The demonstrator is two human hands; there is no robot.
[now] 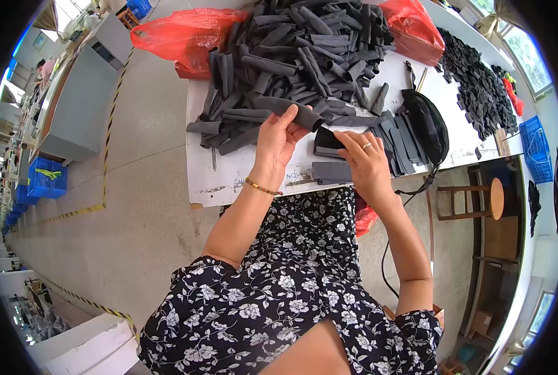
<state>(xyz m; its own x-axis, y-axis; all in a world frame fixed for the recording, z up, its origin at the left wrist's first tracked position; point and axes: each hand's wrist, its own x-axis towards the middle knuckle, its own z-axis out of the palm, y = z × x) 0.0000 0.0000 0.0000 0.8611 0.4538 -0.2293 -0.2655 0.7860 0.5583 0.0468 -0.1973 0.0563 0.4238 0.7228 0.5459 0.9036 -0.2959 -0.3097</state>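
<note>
From my remote feed: left hand [277, 142] grips a grey fabric tube [289, 112] off the pile [291, 56], while right hand [367, 164], fingers flat, pins the dark stack [327, 142] w/ its edges squared on the table [229, 181].

Grey strips [291, 56] on a white bench [229, 175]

The heaped strips were dark grey, flanked by 2 red plastic bags [185, 37]; the bag [426, 125] beside them was black, the crates [44, 178] blue, the floor tape [107, 150] striped yellow and black, and the dress [291, 287] black with white flowers.
</note>
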